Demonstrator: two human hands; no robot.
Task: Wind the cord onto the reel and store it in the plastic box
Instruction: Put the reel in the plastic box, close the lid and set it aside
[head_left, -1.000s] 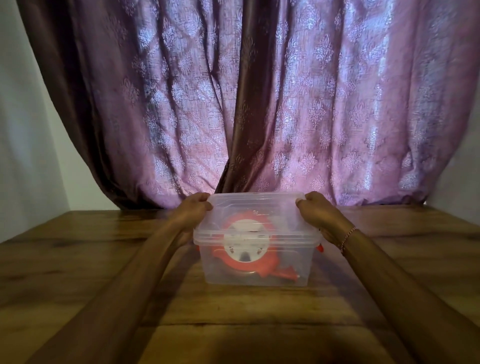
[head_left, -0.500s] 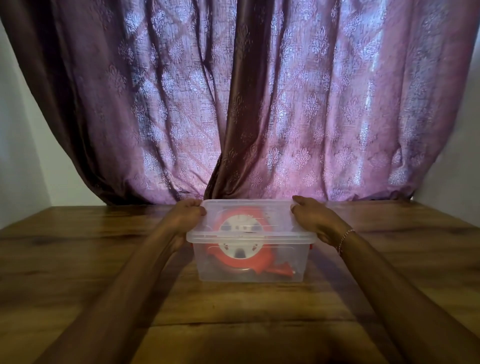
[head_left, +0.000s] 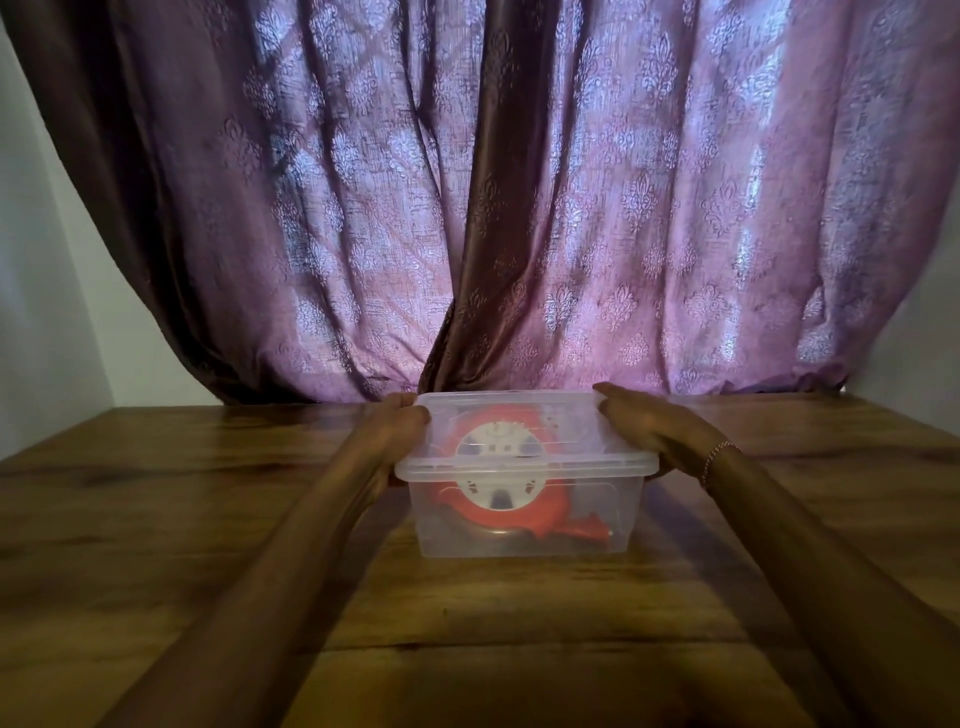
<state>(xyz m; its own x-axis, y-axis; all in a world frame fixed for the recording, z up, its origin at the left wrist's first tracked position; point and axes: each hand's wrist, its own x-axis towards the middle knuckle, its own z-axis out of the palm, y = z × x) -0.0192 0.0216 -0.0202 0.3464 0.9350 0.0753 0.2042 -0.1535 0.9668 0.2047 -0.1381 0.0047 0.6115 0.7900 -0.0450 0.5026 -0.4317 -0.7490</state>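
Note:
A clear plastic box (head_left: 524, 535) stands on the wooden table (head_left: 156, 519) with its clear lid (head_left: 571, 452) on top. Inside lies the orange reel (head_left: 524, 514) with a white hub; the cord itself cannot be made out. My left hand (head_left: 397, 428) grips the lid's left edge, fingers curled over it. My right hand (head_left: 649, 423) holds the lid's right edge, fingers over the far corner. A bracelet sits on the right wrist.
A purple patterned curtain (head_left: 519, 208) hangs right behind the table's far edge. White walls stand at both sides. The wooden tabletop spreads out to the left, right and front of the box.
The view has tilted up, so the box sits lower in the frame. Both hands stay on the lid's edges; the right hand's fingers lie a little flatter along the lid.

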